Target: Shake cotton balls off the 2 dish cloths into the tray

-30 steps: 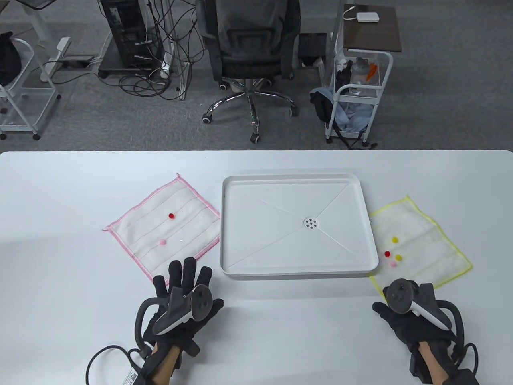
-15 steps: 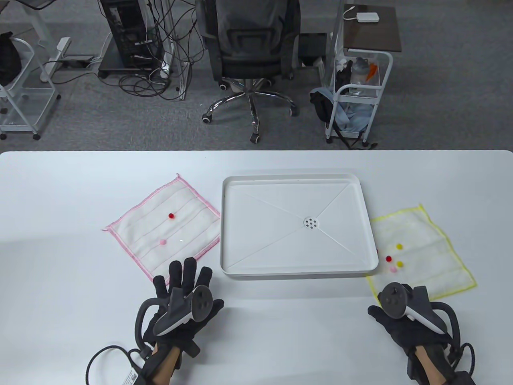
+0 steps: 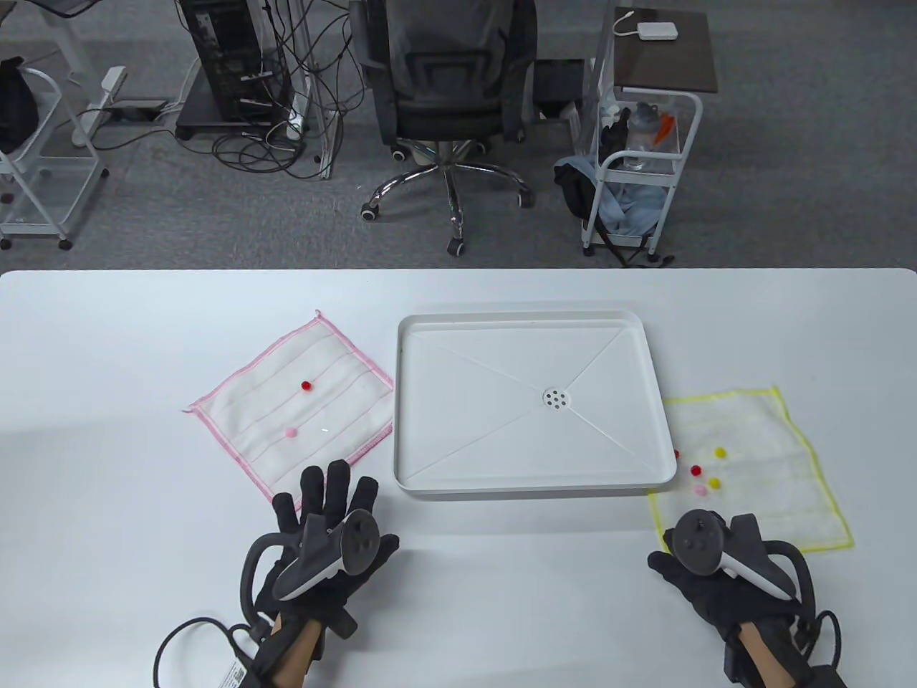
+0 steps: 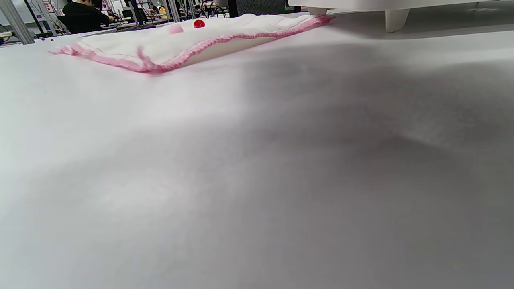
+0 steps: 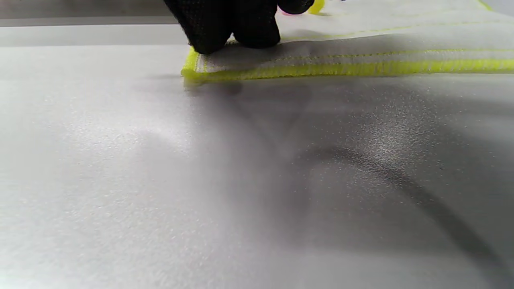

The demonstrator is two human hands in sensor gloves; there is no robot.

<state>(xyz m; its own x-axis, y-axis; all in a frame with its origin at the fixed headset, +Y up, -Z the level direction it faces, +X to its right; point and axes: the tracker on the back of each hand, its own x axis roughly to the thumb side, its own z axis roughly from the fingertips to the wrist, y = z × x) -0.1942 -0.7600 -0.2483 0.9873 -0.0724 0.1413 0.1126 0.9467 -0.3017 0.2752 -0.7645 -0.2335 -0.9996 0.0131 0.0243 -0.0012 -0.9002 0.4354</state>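
Note:
The white tray (image 3: 534,489) sits mid-table. To its left lies the pink-edged dish cloth (image 3: 315,412) with a red ball (image 3: 306,386) and a pink ball (image 3: 290,433) on it. My left hand (image 3: 326,519) lies flat just short of its near corner, fingers spread, touching nothing. The yellow-edged dish cloth (image 3: 770,459) lies right of the tray with several small balls (image 3: 714,484) near its left side. My right hand (image 3: 706,573) is at its near-left corner. In the right wrist view, curled fingertips (image 5: 241,28) pinch that corner of the yellow cloth (image 5: 361,54) against the table.
In the left wrist view, the tray's foot (image 4: 395,18) stands past the pink cloth (image 4: 192,38). Beyond the table's far edge are an office chair (image 3: 448,86) and a white cart (image 3: 645,172). Bare tabletop (image 3: 501,595) lies between my hands.
My right hand slid left and toward me, dragging the yellow cloth's corner; the cloth turned square to the table edge and its balls rode along. The left hand stayed still.

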